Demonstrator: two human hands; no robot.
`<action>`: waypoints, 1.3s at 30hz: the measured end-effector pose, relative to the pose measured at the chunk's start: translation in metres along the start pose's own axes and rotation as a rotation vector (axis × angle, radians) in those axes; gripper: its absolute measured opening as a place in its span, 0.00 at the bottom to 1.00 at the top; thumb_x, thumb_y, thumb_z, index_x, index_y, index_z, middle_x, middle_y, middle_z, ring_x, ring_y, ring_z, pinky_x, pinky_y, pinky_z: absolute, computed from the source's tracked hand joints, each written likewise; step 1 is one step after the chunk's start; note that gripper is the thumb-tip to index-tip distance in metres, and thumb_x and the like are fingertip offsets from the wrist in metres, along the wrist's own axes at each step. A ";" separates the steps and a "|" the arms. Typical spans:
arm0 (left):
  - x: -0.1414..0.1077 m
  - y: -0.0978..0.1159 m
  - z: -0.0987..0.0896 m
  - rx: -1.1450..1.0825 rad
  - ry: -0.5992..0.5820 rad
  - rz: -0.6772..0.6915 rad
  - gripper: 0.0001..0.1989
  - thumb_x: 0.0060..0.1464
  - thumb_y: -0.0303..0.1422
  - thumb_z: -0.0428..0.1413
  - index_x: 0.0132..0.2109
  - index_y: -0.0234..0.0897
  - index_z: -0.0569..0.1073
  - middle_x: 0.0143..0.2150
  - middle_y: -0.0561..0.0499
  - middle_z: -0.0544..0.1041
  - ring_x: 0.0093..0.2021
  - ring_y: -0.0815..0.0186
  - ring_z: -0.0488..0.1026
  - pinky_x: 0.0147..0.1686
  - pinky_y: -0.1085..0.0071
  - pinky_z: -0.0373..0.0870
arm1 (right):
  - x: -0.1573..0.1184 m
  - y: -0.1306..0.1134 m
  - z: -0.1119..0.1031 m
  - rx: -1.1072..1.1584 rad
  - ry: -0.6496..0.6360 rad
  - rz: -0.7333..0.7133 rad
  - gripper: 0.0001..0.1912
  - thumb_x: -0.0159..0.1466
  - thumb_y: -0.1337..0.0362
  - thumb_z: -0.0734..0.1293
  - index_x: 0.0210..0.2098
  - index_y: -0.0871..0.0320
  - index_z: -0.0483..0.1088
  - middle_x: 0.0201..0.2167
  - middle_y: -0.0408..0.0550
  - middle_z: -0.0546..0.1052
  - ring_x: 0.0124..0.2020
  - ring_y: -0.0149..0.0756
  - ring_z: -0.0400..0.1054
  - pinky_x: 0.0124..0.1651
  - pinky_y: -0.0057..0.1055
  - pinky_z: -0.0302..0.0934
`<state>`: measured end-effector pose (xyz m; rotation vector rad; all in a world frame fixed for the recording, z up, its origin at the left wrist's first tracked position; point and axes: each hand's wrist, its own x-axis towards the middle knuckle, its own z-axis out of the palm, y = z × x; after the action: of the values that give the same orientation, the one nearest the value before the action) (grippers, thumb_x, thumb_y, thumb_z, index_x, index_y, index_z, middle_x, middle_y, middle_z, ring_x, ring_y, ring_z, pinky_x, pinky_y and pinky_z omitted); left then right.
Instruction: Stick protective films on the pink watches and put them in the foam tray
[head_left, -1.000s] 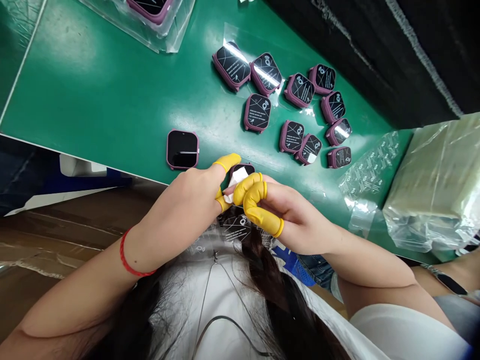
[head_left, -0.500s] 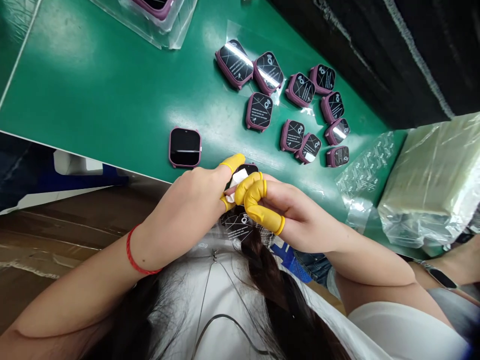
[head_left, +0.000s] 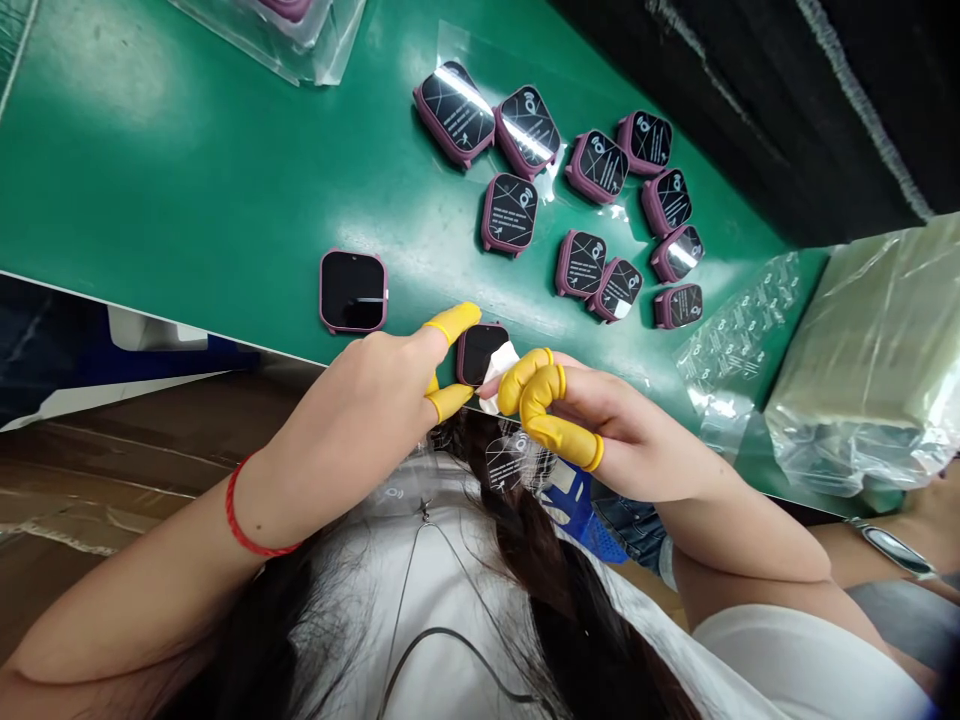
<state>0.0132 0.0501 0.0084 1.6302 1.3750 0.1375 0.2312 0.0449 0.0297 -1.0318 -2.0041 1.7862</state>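
In the head view, the small watch (head_left: 478, 352) is at the near edge of the green table (head_left: 165, 210), in front of the person. The left hand (head_left: 349, 430) has its finger and thumb close together, pinching the watch by its sides. The right hand (head_left: 626, 435) pinches a white cloth (head_left: 502, 362) tight, at the watch's corner. This looks like wiping. To do it well, I think the left hand should hold just the sides and keep the watch still, while the right hand rubs softly with a flat bit of cloth, so no finger smudges the black glass. Now count: one watch in the hand, one plain watch (head_left: 353, 290) beside it, ten printed watches (head_left: 509, 213) farther off, one white cloth, and one clear tray (head_left: 328, 55), partly cut off, with some purple in it.
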 end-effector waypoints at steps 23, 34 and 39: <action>0.002 -0.003 0.000 0.196 -0.026 0.001 0.25 0.55 0.38 0.56 0.60 0.43 0.69 0.26 0.53 0.76 0.25 0.63 0.73 0.23 0.71 0.58 | 0.038 0.001 0.009 0.099 0.135 -0.132 0.05 0.68 0.66 0.60 0.34 0.58 0.63 0.37 0.49 0.71 0.44 0.35 0.66 0.50 0.36 0.65; 0.000 -0.005 0.001 0.197 -0.036 -0.017 0.19 0.55 0.37 0.57 0.54 0.41 0.73 0.24 0.54 0.74 0.20 0.67 0.66 0.22 0.72 0.54 | 0.009 -0.004 0.004 -0.053 0.006 -0.093 0.05 0.69 0.68 0.60 0.35 0.59 0.65 0.41 0.53 0.74 0.45 0.35 0.66 0.50 0.33 0.64; -0.001 -0.005 0.002 0.246 -0.024 0.001 0.16 0.54 0.40 0.57 0.49 0.41 0.76 0.25 0.54 0.74 0.17 0.69 0.63 0.22 0.71 0.56 | -0.001 0.001 0.001 -0.042 0.029 -0.072 0.05 0.68 0.68 0.62 0.35 0.59 0.66 0.44 0.53 0.74 0.46 0.33 0.68 0.50 0.31 0.65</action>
<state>0.0103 0.0481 0.0040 1.8284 1.4168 -0.0532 0.2316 0.0437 0.0284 -0.9794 -2.0431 1.6896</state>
